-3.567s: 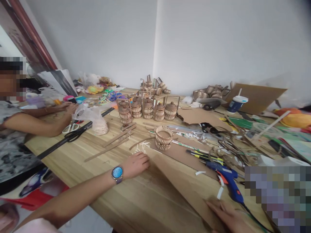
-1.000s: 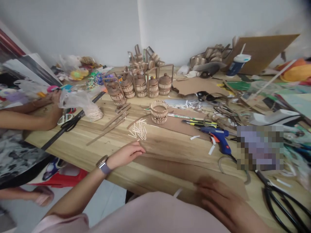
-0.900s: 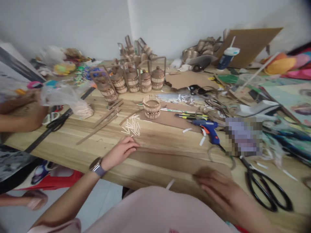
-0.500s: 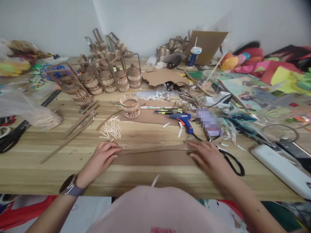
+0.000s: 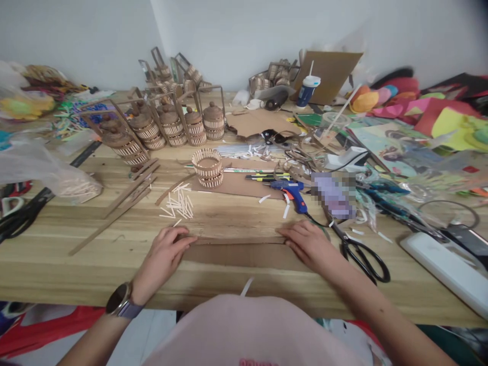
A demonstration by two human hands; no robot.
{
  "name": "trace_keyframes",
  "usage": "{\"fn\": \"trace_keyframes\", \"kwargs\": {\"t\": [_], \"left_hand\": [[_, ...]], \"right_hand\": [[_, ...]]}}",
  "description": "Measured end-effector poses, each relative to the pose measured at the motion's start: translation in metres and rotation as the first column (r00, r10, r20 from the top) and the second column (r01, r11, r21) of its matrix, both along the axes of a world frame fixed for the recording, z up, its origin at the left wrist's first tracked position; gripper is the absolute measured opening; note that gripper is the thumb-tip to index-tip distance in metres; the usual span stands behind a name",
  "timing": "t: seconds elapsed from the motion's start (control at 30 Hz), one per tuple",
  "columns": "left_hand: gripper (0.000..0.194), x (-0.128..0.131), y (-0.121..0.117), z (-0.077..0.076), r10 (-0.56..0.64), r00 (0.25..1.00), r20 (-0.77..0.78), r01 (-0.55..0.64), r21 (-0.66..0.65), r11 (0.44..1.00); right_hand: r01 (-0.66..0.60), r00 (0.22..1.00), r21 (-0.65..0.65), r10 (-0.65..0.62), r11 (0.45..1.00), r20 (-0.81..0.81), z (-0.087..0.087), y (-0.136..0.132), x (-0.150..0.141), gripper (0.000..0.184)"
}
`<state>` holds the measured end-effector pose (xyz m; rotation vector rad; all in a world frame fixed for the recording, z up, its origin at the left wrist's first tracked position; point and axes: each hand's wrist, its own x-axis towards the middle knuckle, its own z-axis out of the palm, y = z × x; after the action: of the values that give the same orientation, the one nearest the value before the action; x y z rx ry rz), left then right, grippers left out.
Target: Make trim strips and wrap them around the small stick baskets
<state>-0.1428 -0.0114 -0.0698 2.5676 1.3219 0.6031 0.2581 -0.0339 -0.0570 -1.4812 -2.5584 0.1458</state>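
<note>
A narrow brown cardboard strip [image 5: 236, 240] stretches between my hands, along the far edge of a flat cardboard piece [image 5: 244, 256] on the table. My left hand [image 5: 168, 249] pinches the strip's left end between thumb and fingers. At its other end, the fingers of my right hand [image 5: 310, 246] are closed on the strip. Beyond my left hand lies a loose pile of short pale sticks [image 5: 178, 203]. A small round basket of sticks and cardboard [image 5: 208, 168] stands upright past the pile. Black-handled scissors [image 5: 364, 256] lie right of my right hand.
A blue glue gun [image 5: 292, 192] and utility knives [image 5: 263, 177] rest beyond my hands. Several lidded baskets with tall handles [image 5: 171, 124] line the back left. Long cardboard strips [image 5: 114, 216] lie at left, a white power strip [image 5: 444, 269] at right.
My right hand has moved left along the strip, and the scissors show more fully. The strip now lies straighter. The whole view has shifted slightly.
</note>
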Motion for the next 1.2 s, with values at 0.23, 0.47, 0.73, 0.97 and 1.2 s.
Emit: {"fn": "trace_keyframes", "kwargs": {"t": [0.23,0.47,0.73,0.97,1.2], "left_hand": [[0.036,0.004,-0.01,0.001,0.041,0.997,-0.058,-0.036,0.085,0.996],[0.039,0.008,-0.024,-0.015,0.001,0.995,-0.1,0.01,0.108,0.994],[0.039,0.001,-0.022,-0.031,-0.032,0.984,-0.176,0.062,0.167,0.984],[0.039,0.019,-0.014,-0.032,0.036,0.989,-0.147,-0.014,0.147,0.989],[0.033,0.035,0.001,-0.019,0.081,0.991,-0.111,-0.071,0.093,0.993]], "right_hand": [[0.033,0.994,-0.079,-0.041,0.996,-0.105,0.019,-0.014,0.0,0.032],[0.126,0.949,-0.194,-0.176,0.973,-0.263,0.022,-0.046,0.008,0.026],[0.378,0.916,-0.074,-0.384,0.923,-0.116,-0.003,-0.079,0.046,0.05],[0.377,0.924,-0.098,-0.381,0.921,-0.03,-0.006,-0.048,0.047,0.048],[0.373,0.926,-0.112,-0.376,0.921,-0.012,0.011,-0.023,0.057,0.05]]}}
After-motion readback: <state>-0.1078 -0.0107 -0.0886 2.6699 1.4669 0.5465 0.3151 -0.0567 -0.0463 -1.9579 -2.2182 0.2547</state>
